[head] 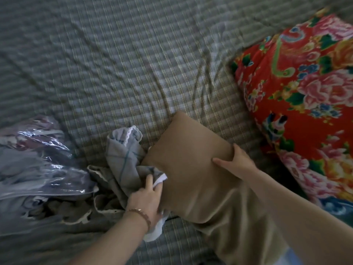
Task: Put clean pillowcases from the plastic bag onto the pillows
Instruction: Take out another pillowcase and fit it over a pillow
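A tan pillow [193, 169] lies on the checked bed, slanting from the middle toward the lower right. My right hand [236, 162] grips its right edge, thumb on top. My left hand [147, 199] holds a bunched grey-blue pillowcase [122, 159] with white lace trim against the pillow's left side. A clear plastic bag [38, 159] with folded fabric inside lies at the left. More grey lace-edged cloth [80, 209] spills out beside it.
A red floral quilt [305, 88], folded thick, fills the right side. The grey checked sheet [124, 64] covers the bed and stretches wrinkled across the upper and middle area.
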The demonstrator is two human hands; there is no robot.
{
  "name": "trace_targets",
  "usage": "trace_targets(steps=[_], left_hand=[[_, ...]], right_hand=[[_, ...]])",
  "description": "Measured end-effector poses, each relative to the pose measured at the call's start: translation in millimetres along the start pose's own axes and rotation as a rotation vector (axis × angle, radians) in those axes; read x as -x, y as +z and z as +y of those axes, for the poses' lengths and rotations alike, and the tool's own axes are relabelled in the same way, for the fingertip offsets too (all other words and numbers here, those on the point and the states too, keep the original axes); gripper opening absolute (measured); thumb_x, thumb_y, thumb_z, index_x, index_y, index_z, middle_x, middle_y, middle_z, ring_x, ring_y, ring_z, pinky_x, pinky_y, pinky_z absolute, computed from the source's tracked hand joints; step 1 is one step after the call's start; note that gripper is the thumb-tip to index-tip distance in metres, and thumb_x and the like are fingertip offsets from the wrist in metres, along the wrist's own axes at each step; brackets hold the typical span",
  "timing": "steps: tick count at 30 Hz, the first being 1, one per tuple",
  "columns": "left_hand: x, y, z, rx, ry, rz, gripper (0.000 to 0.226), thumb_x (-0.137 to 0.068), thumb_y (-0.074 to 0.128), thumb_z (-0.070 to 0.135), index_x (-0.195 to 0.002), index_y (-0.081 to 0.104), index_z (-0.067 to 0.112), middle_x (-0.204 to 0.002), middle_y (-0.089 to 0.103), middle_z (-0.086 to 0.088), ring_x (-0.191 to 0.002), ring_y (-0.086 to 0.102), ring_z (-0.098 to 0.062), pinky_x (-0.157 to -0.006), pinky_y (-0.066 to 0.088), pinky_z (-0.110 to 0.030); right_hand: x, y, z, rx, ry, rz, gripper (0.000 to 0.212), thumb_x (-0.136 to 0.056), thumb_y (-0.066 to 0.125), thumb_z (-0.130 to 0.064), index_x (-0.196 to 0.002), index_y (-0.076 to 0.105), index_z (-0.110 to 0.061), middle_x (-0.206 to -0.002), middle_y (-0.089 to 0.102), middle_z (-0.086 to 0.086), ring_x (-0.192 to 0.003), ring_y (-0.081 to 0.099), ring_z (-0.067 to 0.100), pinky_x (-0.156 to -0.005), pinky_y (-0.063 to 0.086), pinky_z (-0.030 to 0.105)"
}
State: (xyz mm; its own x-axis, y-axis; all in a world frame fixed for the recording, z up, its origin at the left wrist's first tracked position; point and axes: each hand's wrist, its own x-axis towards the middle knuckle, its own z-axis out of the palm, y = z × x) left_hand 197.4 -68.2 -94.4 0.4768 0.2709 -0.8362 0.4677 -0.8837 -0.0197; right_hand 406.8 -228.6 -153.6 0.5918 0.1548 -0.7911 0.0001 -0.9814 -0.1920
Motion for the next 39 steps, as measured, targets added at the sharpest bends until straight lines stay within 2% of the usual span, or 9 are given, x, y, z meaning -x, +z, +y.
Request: trace_targets(steps=[3,5,9,12,19,27,32,36,39], left_hand=[[-33.4,24.8,8.3,-0.169,0.037,0.201,0.067,-0.057,0.080,0.025,-0.118,0.060,0.006,-0.124,0.037,-0.020,-0.065,0.060,-0.029,-0.046,0.046,-0.030],[-50.7,26.3,10.0,-0.121,0.062,0.278,0.028,-0.064,0.059,0.013,-0.088,0.073,0.009,-0.099,0.045,-0.017,-0.039,0.052,-0.025,-0.031,0.038,-0.024],[-61.5,5.1,15.7,0.024,-0.002,0.182,0.040,-0.087,0.038,0.012,-0.126,0.048,0.017,-0.114,0.056,-0.007,-0.091,0.064,-0.029,-0.068,0.047,-0.032],[-62.6,-12.5,21.7,0.229,-0.047,0.225,0.025,-0.088,0.040,0.022,-0.103,0.060,0.017,-0.107,0.065,-0.007,-0.100,0.061,-0.031,-0.076,0.046,-0.031],[-70.1,-47.5,33.7,0.307,-0.045,0.180,0.027,-0.081,0.051,0.026,-0.104,0.061,0.019,-0.109,0.065,-0.006,-0.105,0.059,-0.029,-0.081,0.047,-0.031],[-54.2,-48.5,-39.5,0.467,-0.086,0.230,0.053,-0.085,0.054,0.012,-0.135,0.037,0.020,-0.100,0.059,-0.003,-0.083,0.058,-0.023,-0.069,0.049,-0.031],[-27.4,-53.1,-104.1,0.344,-0.263,0.224,0.066,-0.084,0.052,0.011,-0.142,0.025,0.030,-0.134,0.045,-0.009,-0.107,0.056,-0.031,-0.085,0.050,-0.041],[-13.3,-70.1,-128.2,0.332,-0.437,0.195,0.074,-0.082,0.054,0.009,-0.143,0.016,0.028,-0.125,0.052,-0.016,-0.105,0.057,-0.034,-0.087,0.049,-0.043],[-6.1,-92.3,-130.2,0.353,-0.316,0.263,0.077,-0.080,0.057,0.006,-0.143,0.015,0.024,-0.129,0.048,-0.016,-0.105,0.056,-0.036,-0.083,0.049,-0.041]], right_hand=[[4.0,14.1,-13.2,0.043,-0.054,0.043,0.108,-0.053,0.060,-0.081,-0.138,0.035,-0.019,-0.133,0.049,0.003,-0.122,0.047,0.023,-0.101,0.041,0.040],[20.8,21.8,-13.5,0.141,-0.164,0.034,0.119,-0.050,0.060,-0.084,-0.142,0.027,-0.016,-0.136,0.046,0.004,-0.124,0.044,0.023,-0.104,0.038,0.038],[72.1,56.1,-6.6,0.403,-0.243,-0.092,0.150,-0.039,0.054,-0.090,-0.148,-0.006,-0.006,-0.146,0.026,0.011,-0.135,0.026,0.027,-0.113,0.019,0.037],[95.3,101.1,-14.5,0.421,-0.207,0.000,0.166,-0.014,0.051,-0.093,-0.137,0.027,0.015,-0.128,0.046,0.031,-0.118,0.050,0.043,-0.100,0.040,0.054],[57.2,108.1,-26.1,0.231,-0.120,0.153,0.122,-0.012,0.086,-0.047,-0.114,0.055,0.012,-0.093,0.062,0.024,-0.085,0.063,0.041,-0.077,0.052,0.049],[28.9,52.6,-13.8,0.193,-0.200,0.167,0.024,-0.080,0.057,-0.030,-0.099,0.049,-0.018,-0.093,0.063,0.001,-0.083,0.059,0.025,-0.061,0.042,0.029],[61.9,25.7,-13.1,0.267,-0.364,0.010,0.017,-0.082,0.053,-0.023,-0.098,0.056,-0.023,-0.088,0.062,-0.004,-0.081,0.057,0.019,-0.067,0.045,0.027],[103.7,-2.9,-7.1,0.291,-0.448,-0.072,0.024,-0.082,0.054,-0.024,-0.104,0.059,-0.030,-0.093,0.063,-0.008,-0.089,0.059,0.014,-0.073,0.044,0.020],[131.0,-31.8,-16.6,0.326,-0.530,-0.140,0.023,-0.080,0.054,-0.025,-0.099,0.060,-0.037,-0.095,0.066,-0.011,-0.090,0.060,0.010,-0.075,0.045,0.018]])
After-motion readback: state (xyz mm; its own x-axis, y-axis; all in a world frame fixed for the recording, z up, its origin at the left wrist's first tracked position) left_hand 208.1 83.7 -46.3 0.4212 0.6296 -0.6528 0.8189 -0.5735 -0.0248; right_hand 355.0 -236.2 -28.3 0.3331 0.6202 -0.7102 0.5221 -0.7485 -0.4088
